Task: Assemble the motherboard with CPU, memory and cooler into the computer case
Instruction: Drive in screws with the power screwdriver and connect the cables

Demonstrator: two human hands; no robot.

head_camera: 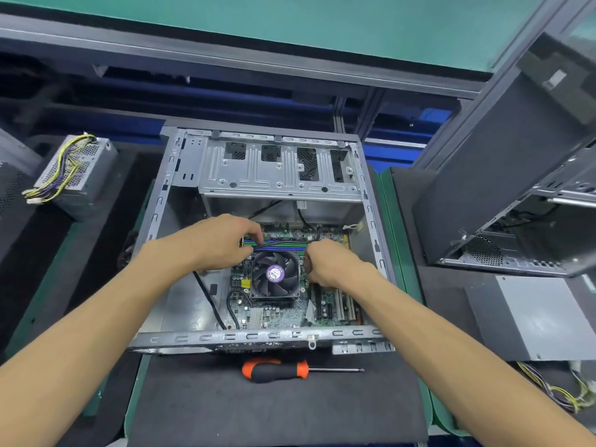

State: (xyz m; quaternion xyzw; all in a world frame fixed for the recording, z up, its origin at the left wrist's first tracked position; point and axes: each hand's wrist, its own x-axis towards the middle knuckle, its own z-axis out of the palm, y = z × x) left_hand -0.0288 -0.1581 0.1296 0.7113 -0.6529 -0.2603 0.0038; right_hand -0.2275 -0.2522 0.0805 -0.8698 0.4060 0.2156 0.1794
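Note:
An open grey computer case (167, 195) lies flat on a dark mat. Inside it sits the green motherboard (277, 314) with a black cooler fan (275, 275) in its middle and blue and green memory slots (283, 246) just behind the fan. My left hand (219, 243) is over the board's left rear part, its fingers curled at the left end of the memory slots, where a thin black cable runs. My right hand (332, 264) is at the fan's right side, fingers curled down toward the board. What each hand holds is hidden.
A screwdriver (283, 370) with a black and orange handle lies on the mat in front of the case. A power supply (77, 175) with yellow wires sits at the left. Another open case (503, 188) stands at the right, with a grey box (535, 317) below it.

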